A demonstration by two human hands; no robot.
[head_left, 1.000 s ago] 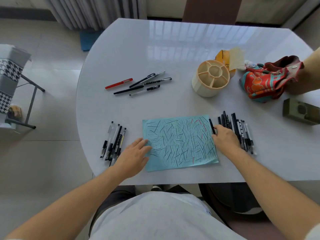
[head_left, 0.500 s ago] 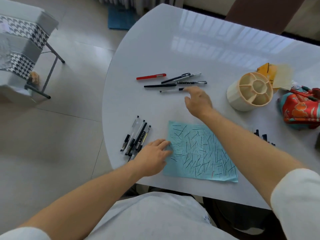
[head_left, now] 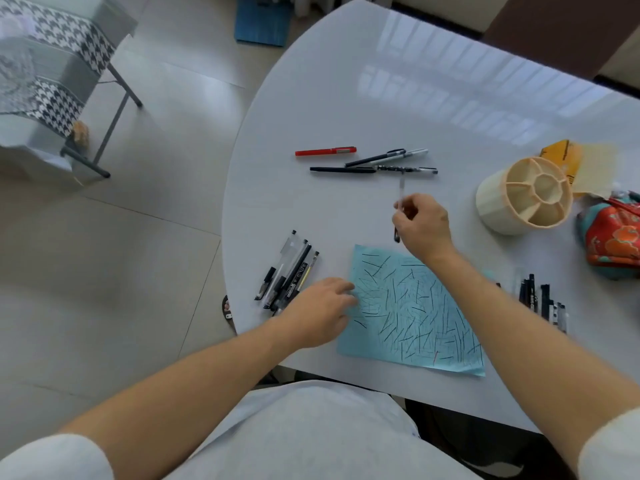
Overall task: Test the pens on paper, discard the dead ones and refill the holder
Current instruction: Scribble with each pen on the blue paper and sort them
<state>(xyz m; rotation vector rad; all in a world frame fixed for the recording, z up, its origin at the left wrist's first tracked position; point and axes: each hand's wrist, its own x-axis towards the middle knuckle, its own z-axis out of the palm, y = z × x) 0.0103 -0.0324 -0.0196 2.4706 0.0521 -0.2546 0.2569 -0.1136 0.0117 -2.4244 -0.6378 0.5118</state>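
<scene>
My right hand pinches a clear pen with a black cap, held upright just above the far edge of the blue test paper, which is covered in ink strokes. With its fingers laid flat, my left hand rests on the paper's left edge. A red pen and three black pens lie farther back on the white table. One bunch of pens lies left of the paper, another bunch to its right. The cream divided holder stands empty at the right.
A colourful cloth pouch and a yellow packet lie beside the holder at the right edge. A houndstooth-covered chair stands on the tiled floor to the left. The table's rounded edge runs close by the left pen bunch.
My right hand left the right pen bunch, reached to the far pens, took one and brought it back toward the paper. The view swung left. My left hand stayed on the paper.
</scene>
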